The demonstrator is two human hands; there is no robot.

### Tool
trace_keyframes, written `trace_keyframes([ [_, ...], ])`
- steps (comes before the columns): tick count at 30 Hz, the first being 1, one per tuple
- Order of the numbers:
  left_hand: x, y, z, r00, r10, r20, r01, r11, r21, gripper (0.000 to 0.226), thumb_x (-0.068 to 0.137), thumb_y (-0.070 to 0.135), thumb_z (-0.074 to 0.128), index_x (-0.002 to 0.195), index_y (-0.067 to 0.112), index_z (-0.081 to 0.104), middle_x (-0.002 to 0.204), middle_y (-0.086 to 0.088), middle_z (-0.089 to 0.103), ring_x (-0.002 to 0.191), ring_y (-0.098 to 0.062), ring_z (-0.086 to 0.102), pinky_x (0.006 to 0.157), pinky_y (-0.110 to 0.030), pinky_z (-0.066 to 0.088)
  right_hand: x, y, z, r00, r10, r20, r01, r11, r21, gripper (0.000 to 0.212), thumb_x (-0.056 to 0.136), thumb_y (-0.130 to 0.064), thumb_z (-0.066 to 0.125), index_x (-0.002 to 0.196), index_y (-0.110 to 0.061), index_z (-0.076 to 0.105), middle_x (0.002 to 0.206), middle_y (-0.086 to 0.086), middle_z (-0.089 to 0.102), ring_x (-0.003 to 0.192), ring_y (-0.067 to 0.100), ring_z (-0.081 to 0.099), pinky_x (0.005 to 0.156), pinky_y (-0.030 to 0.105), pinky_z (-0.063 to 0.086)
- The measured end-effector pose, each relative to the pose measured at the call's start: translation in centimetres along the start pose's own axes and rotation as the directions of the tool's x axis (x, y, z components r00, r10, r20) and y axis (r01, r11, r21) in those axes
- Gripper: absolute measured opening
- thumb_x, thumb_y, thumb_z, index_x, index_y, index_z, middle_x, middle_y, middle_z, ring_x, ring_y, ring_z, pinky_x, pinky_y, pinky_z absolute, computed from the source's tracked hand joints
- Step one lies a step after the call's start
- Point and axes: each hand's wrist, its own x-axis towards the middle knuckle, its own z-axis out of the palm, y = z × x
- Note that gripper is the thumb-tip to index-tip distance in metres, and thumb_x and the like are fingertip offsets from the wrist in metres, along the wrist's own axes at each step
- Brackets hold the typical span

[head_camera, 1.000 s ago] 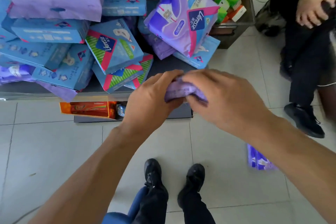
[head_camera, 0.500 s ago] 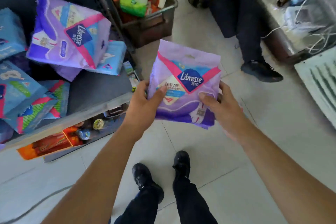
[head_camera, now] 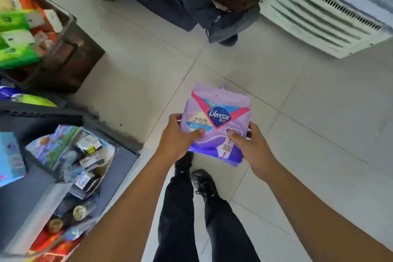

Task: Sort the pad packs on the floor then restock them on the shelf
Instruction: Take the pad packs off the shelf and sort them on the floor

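I hold a purple Libresse pad pack (head_camera: 217,117) face up over the tiled floor, in front of my legs. My left hand (head_camera: 176,138) grips its left edge, thumb across the front. My right hand (head_camera: 251,147) grips its lower right edge, thumb pressed on the front. A second purple pack seems to lie behind it, showing only at the edges. The dark shelf (head_camera: 25,193) lies at my left, with a blue pack (head_camera: 10,159) at its edge.
A brown bin (head_camera: 70,55) of green and orange tissue packs stands at the upper left. Another person in dark trousers with a dark shoe (head_camera: 225,27) sits ahead. A white vented unit (head_camera: 319,17) is at the upper right. Mixed small goods (head_camera: 85,168) fill the low shelf.
My view has swung right, away from the shelf with the pile of packs. Both hands have turned the purple pack face up and carried it out over the open floor.
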Motion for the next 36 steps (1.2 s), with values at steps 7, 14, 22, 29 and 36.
trace_keyframes([
  [7, 7.1, 0.8, 6.7, 0.969, 0.034, 0.244, -0.091, 0.970, 0.224, 0.047, 0.085, 0.031, 0.073, 0.124, 0.020, 0.050, 0.117, 0.003, 0.064, 0.101, -0.016, 0.064, 0.085, -0.035, 0.056, 3.8, 2.3, -5.0, 0.963, 0.107, -0.248, -0.075, 0.988, 0.134, 0.054, 0.080, -0.029, 0.076, 0.124, -0.017, 0.048, 0.117, 0.001, 0.064, 0.094, 0.018, 0.071, 0.068, 0.031, 0.059],
  [14, 8.9, 1.3, 16.5, 0.936, 0.005, 0.352, -0.129, 0.935, 0.329, 0.035, 0.086, 0.026, 0.072, 0.111, 0.019, 0.048, 0.111, 0.004, 0.063, 0.091, -0.010, 0.060, 0.060, -0.010, 0.043, 6.4, 5.4, -13.5, 0.920, 0.194, -0.342, -0.139, 0.974, 0.179, 0.036, 0.084, -0.018, 0.074, 0.113, -0.015, 0.053, 0.109, 0.004, 0.067, 0.088, 0.018, 0.072, 0.069, 0.030, 0.059],
  [22, 14.3, -1.2, 26.4, 0.953, -0.114, 0.281, -0.002, 0.924, 0.381, 0.034, 0.088, 0.023, 0.070, 0.116, 0.017, 0.051, 0.114, 0.003, 0.066, 0.102, -0.016, 0.065, 0.086, -0.032, 0.055, 15.1, 10.4, -21.0, 0.931, 0.227, -0.287, -0.187, 0.969, 0.161, 0.025, 0.084, -0.019, 0.075, 0.096, -0.023, 0.054, 0.096, -0.003, 0.069, 0.083, 0.015, 0.071, 0.071, 0.033, 0.059],
  [29, 24.2, -5.5, 32.1, 0.979, -0.097, 0.181, 0.016, 0.916, 0.401, 0.025, 0.084, 0.014, 0.064, 0.108, 0.010, 0.058, 0.111, -0.012, 0.068, 0.101, -0.025, 0.064, 0.093, -0.028, 0.047, 25.1, 18.0, -25.9, 0.914, 0.225, -0.337, -0.194, 0.973, 0.122, 0.043, 0.079, -0.027, 0.076, 0.114, -0.013, 0.054, 0.108, 0.004, 0.069, 0.094, 0.022, 0.071, 0.086, 0.051, 0.057],
  [36, 37.7, -9.1, 26.3, 0.994, 0.011, -0.105, 0.052, 0.816, 0.576, 0.075, 0.088, 0.039, 0.068, 0.148, 0.015, 0.030, 0.149, -0.012, 0.039, 0.134, -0.026, 0.042, 0.105, -0.033, 0.037, 35.8, 25.3, -24.2, 0.889, 0.196, -0.413, -0.205, 0.979, 0.022, 0.040, 0.084, -0.028, 0.074, 0.114, -0.014, 0.051, 0.111, 0.002, 0.067, 0.098, 0.022, 0.067, 0.087, 0.048, 0.057],
])
